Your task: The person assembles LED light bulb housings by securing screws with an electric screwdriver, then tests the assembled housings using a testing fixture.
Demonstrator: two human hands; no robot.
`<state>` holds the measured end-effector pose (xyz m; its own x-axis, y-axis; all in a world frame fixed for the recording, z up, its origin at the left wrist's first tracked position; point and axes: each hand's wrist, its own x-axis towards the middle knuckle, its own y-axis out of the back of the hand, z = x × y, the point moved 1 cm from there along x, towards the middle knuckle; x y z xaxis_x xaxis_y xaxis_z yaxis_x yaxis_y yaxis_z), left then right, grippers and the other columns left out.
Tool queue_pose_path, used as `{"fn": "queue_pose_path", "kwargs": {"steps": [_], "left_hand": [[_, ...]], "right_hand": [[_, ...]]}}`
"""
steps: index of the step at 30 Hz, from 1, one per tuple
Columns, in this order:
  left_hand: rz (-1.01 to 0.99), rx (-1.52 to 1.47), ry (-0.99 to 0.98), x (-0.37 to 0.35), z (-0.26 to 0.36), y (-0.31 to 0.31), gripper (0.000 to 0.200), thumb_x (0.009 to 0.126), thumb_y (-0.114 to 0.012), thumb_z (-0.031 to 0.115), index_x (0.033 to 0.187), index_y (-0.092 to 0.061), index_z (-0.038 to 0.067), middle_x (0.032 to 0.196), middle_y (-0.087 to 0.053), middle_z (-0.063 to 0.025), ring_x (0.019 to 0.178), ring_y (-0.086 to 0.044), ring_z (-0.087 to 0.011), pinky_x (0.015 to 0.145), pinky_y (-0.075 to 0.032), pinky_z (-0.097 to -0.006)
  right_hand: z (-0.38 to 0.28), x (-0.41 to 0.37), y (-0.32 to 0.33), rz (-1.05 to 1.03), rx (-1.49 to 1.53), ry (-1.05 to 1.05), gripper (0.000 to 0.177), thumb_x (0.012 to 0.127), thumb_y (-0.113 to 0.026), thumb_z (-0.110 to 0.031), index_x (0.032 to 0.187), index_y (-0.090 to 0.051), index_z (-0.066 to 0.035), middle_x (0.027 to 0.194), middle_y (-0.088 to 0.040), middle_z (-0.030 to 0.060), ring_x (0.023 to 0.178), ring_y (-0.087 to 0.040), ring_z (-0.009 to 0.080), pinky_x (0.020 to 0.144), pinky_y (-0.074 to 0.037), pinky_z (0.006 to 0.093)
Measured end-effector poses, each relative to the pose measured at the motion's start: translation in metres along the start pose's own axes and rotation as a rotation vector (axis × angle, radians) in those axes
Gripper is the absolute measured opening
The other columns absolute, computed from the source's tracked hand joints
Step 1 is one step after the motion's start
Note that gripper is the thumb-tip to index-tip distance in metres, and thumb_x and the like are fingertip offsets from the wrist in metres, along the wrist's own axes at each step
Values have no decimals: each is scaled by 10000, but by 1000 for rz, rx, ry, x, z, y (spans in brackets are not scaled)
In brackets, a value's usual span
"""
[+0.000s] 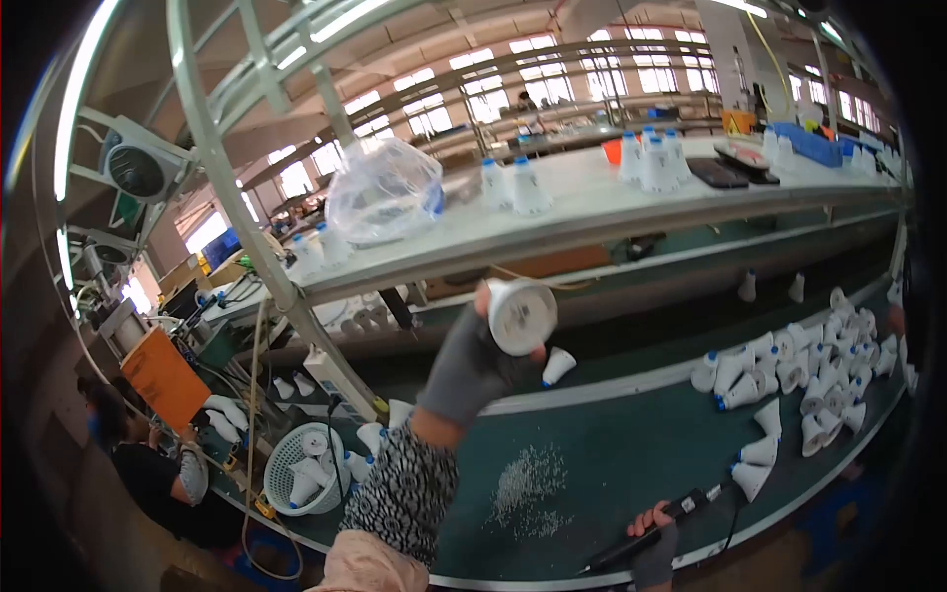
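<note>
My left hand (pixel 473 360), in a grey fingerless glove, is raised over the green work surface (pixel 612 444). Its fingers are closed round a white cone-shaped lamp housing (pixel 524 318), whose wide round end faces me. Low at the right, my right hand (pixel 653 533) grips a black electric screwdriver (pixel 691 501), its tip pointing left and down near the surface's front edge. Between the two hands lies a scattered heap of tiny pale pieces (pixel 530 481), probably screws. One more white housing (pixel 559 366) lies just beyond my left hand.
A big pile of white housings (pixel 789 365) with blue ends covers the right side. At left stands a white basket (pixel 286 469) with housings. A raised shelf (pixel 592 212) carries a plastic bag (pixel 385 192) and upright housings. Another person (pixel 148 474) works at far left.
</note>
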<state>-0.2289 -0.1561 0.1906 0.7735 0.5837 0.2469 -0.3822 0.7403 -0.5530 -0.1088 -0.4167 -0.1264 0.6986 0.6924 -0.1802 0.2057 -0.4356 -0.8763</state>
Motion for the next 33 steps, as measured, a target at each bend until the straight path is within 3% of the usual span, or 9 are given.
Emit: {"fn": "queue_pose_path", "kwargs": {"steps": [2, 5, 8, 10, 12, 13, 16, 24, 33], "left_hand": [[92, -167, 209, -29, -47, -1, 464, 978, -582, 380, 1314, -476, 79, 1265, -558, -130, 1116, -594, -240, 844, -561, -422], [194, -244, 373, -63, -152, 25, 470, 982, -572, 382, 1342, -433, 113, 1249, -562, -148, 1114, -590, -264, 837, -559, -433], [220, -290, 529, -99, -219, 29, 465, 991, -556, 378, 1341, -406, 111, 1226, -570, -175, 1097, -591, -273, 841, -546, -400], [124, -306, 537, -112, -219, 11, 439, 1003, -541, 340, 1320, -406, 69, 1181, -584, -200, 1052, -588, -254, 801, -529, -353], [290, -166, 494, -122, -226, 2, 435, 1006, -537, 323, 1321, -399, 56, 1155, -592, -207, 1003, -590, -233, 773, -525, -332], [422, -230, 402, -123, -225, -8, 414, 961, -643, 243, 1262, -490, 4, 972, -616, -107, 763, -600, -142, 636, -504, -259], [344, 108, 426, -136, -224, 5, 373, 979, -596, 204, 1269, -470, 6, 1124, -609, -149, 893, -576, -147, 765, -505, -262], [112, 380, 419, -151, -204, 9, 609, 929, -639, 108, 1444, -358, -58, 1282, -556, -120, 1094, -586, -159, 921, -480, -283], [90, 537, 426, -156, -206, 19, 554, 910, -671, 110, 1396, -446, -35, 1198, -603, -86, 1087, -575, -144, 941, -480, -302]], "right_hand": [[-5, -4, -10, 7, -13, -44, 172, 892, -615, -184, 997, -490, -131, 696, -442, 11, 594, -470, 160, 599, -449, 351], [-10, -17, -39, -34, -18, -54, 417, 937, -580, -153, 1328, -464, -63, 728, -462, 13, 653, -462, 134, 643, -436, 336], [-11, -23, -68, -91, -11, -125, 565, 914, -617, -187, 1396, -380, -15, 740, -476, 26, 652, -491, 154, 663, -453, 350], [-7, -25, -74, -92, -172, -125, 655, 901, -666, -310, 1406, -367, -19, 781, -504, 6, 688, -515, 133, 685, -458, 326], [-9, -25, -77, -135, -291, -126, 656, 869, -700, -312, 1366, -415, 6, 792, -542, 14, 706, -547, 134, 692, -474, 312], [-10, -23, -79, -165, -350, -126, 656, 852, -717, -313, 1346, -439, 18, 797, -561, 17, 714, -562, 135, 695, -482, 305], [-13, -18, -75, -135, -420, -95, 497, 813, -713, -164, 1236, -534, 29, 840, -621, 49, 687, -599, 116, 670, -486, 256], [-18, -23, -76, -12, -526, -186, 349, 835, -733, -190, 1095, -603, 5, 810, -630, 42, 663, -600, 111, 642, -473, 258], [-17, -30, -84, -22, -567, -118, 466, 850, -718, -211, 1218, -537, 11, 778, -623, 43, 658, -604, 115, 627, -478, 267]]}}
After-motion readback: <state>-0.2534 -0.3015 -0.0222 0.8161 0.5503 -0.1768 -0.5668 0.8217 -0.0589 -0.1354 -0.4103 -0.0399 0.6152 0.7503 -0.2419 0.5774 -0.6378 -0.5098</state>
